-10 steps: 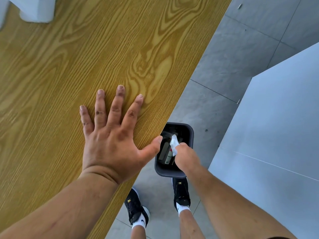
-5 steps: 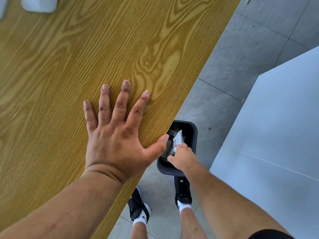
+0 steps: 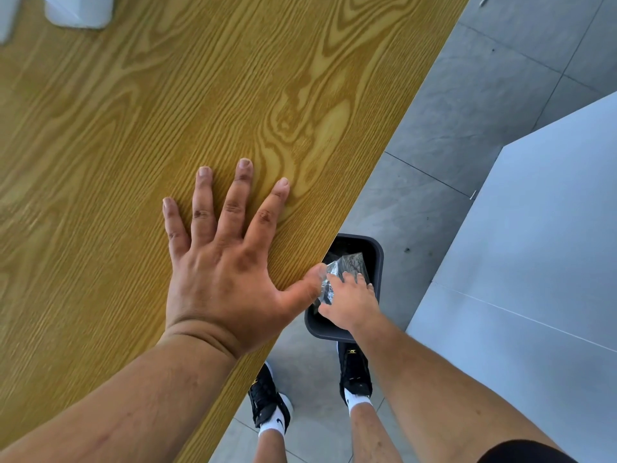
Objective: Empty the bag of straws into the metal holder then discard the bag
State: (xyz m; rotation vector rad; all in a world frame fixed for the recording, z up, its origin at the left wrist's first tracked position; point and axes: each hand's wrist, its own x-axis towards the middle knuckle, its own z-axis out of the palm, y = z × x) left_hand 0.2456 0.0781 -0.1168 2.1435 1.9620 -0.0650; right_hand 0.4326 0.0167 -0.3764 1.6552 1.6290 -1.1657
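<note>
My left hand (image 3: 220,269) lies flat on the wooden table (image 3: 167,111), fingers spread, thumb at the table's edge. Down beside the table, my right hand (image 3: 350,302) hovers over a dark grey bin (image 3: 379,259) on the floor, its fingers spread and straight. The crumpled clear plastic bag (image 3: 347,265) sits in the bin's mouth just past my fingertips; I cannot tell whether they still touch it. The metal holder and the straws are out of view.
Two white objects (image 3: 78,11) stand at the table's far left corner. A pale grey panel (image 3: 534,262) rises to the right of the bin. My feet in black shoes (image 3: 270,402) stand on the grey tiled floor just behind the bin.
My right hand pinched the bag above the bin before; now its fingers have spread and the bag lies lower in the bin's mouth. My left hand stayed flat on the table.
</note>
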